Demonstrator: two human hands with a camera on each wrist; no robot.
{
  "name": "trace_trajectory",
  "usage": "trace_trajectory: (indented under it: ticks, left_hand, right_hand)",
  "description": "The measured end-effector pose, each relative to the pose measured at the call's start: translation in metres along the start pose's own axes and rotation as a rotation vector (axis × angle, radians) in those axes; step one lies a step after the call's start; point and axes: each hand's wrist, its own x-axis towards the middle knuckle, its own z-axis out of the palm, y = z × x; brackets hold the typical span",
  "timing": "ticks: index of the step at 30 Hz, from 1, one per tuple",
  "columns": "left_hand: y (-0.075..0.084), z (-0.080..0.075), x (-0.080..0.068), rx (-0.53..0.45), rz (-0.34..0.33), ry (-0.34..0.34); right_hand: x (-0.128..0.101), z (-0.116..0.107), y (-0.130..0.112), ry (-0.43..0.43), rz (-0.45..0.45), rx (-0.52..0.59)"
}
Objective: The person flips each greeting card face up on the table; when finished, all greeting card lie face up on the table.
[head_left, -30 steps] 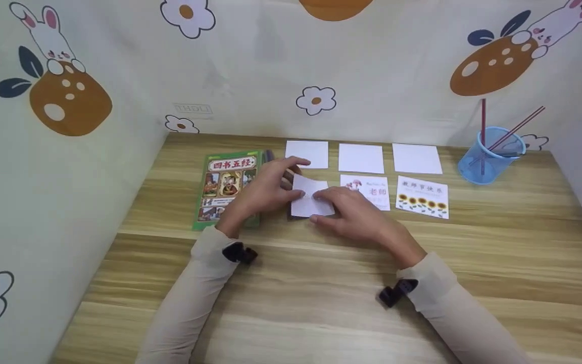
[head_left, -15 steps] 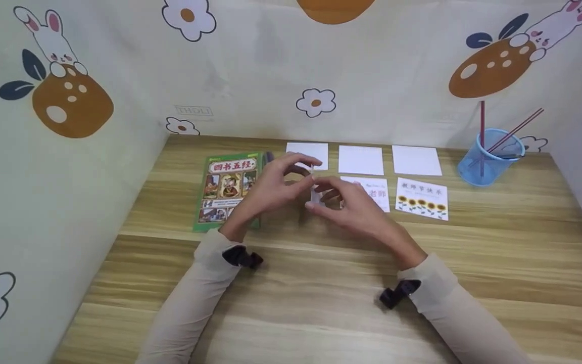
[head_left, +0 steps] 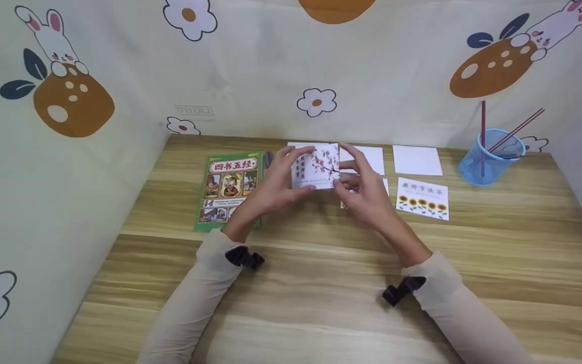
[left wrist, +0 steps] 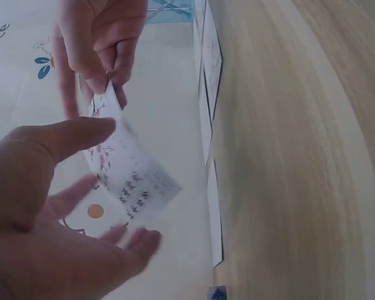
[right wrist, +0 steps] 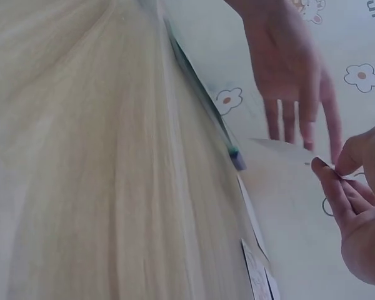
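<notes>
A small square card (head_left: 321,174), printed with pink blossom branches and dark Chinese characters, is raised above the table. My right hand (head_left: 369,194) pinches its right edge between thumb and fingers. Around the card's left part, my left hand (head_left: 273,184) spreads its thumb and fingers fairly straight, overlapping the top and bottom edges in the head view. In the left wrist view, the left thumb crosses in front of the tilted card (left wrist: 137,175), while its other fingers lie beyond. The right wrist view shows the card (right wrist: 278,149) nearly edge-on at the left fingertips.
A green illustrated book (head_left: 228,189) lies on the left of the table (head_left: 301,283). White cards, including one at back right (head_left: 417,161), form a back row. A sunflower card (head_left: 422,199) and a partly hidden card lie before it. A blue pen cup (head_left: 490,164) stands right.
The card has turned over from its plain side to the blossom print and moved up, away from the front. Both hands shifted with it; the left fingers have spread.
</notes>
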Motion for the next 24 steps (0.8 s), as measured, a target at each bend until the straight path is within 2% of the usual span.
trace_trajectory:
  ticks: [6, 9, 13, 17, 24]
  left_hand:
    - [-0.005, -0.001, 0.000, -0.035, -0.135, -0.014]
    - [-0.007, -0.002, 0.000, 0.021, -0.182, 0.001]
    - [-0.008, 0.000, 0.000, 0.130, -0.227, -0.006]
    - [-0.010, 0.003, -0.001, 0.211, -0.239, -0.035]
    - [-0.015, 0.004, -0.004, 0.257, -0.206, -0.080]
  right_hand:
    - [-0.001, 0.000, 0.002, -0.009, 0.028, -0.028]
    - [-0.001, 0.002, 0.004, -0.031, 0.033, -0.080]
    - [-0.002, 0.004, 0.007, -0.108, 0.023, -0.243]
    - [-0.004, 0.006, 0.009, -0.197, 0.026, -0.406]
    - [-0.008, 0.008, 0.011, -0.275, 0.019, -0.552]
